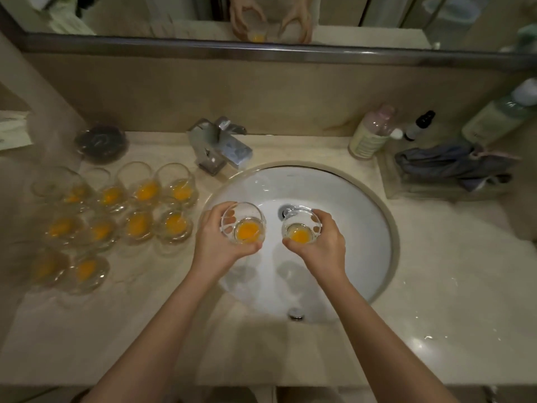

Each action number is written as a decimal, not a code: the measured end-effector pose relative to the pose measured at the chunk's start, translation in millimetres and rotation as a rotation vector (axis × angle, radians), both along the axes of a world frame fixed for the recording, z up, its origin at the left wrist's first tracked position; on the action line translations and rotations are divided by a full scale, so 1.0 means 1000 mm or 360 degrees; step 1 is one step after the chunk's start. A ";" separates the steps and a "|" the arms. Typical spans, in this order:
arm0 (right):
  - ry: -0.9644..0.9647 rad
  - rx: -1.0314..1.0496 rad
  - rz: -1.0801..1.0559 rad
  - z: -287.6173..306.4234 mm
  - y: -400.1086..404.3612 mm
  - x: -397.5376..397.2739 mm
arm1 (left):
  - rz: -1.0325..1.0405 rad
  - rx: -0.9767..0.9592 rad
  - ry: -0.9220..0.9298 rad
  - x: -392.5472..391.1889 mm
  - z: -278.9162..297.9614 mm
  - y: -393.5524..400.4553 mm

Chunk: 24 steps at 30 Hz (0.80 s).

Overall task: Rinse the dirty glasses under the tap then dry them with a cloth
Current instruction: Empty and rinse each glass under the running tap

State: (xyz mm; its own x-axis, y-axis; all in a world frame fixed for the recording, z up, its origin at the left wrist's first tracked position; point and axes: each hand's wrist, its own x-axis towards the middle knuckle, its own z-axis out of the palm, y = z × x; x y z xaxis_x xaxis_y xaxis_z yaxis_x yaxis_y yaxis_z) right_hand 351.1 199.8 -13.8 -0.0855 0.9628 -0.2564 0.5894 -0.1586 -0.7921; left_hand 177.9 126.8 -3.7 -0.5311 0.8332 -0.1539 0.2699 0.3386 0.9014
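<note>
Seen from the head camera, the left hand (216,242) grasps a clear stemless glass with orange residue (243,223) over the round white sink basin (348,205); the right hand (321,242) grasps a second clear glass (301,227) beside it. More dirty glasses (116,210) stand on the beige counter (436,286) left of the sink, and a grey-blue cloth (453,164) lies at the right.

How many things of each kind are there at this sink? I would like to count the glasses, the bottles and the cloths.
Glasses on the counter, each with orange residue: 10
Glasses held over the sink: 2, a glass in the left hand and one in the right hand
Bottles: 3
Cloth: 1
Total: 16
</note>
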 end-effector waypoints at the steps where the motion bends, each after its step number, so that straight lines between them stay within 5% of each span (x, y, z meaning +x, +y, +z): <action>1: -0.0007 0.0021 0.0017 0.001 0.011 0.003 | 0.0029 0.0006 -0.0016 0.005 -0.003 0.008; 15: 0.0092 0.0186 -0.0159 0.007 0.167 -0.024 | 0.0039 -0.0078 -0.0111 0.003 -0.025 0.076; 24: 0.0062 0.0158 -0.0079 0.003 0.200 -0.054 | 0.0158 -0.0152 -0.0266 -0.006 -0.048 0.090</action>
State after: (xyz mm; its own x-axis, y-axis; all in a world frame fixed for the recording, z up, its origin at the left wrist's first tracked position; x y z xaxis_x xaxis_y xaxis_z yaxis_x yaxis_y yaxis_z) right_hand 297.5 399.8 -10.8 -0.0453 0.9866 -0.1569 0.5510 -0.1063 -0.8277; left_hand 172.3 216.7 -51.7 -0.5702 0.7555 -0.3226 0.0806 0.4423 0.8932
